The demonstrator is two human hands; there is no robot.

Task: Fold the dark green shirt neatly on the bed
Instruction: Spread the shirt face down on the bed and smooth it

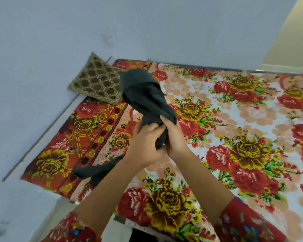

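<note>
You've got the shirt bunched, both hands' fingers clamped on it above the bed. Find the shoulder seams, then spread it flat below your fingers.

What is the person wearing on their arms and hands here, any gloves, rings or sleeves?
No gloves, rings or watch show on the left hand or the right hand. Both forearms are bare. Loose red sleeves with a busy multicoloured print, including blue touches, begin near the elbows at the bottom of the view.
</note>
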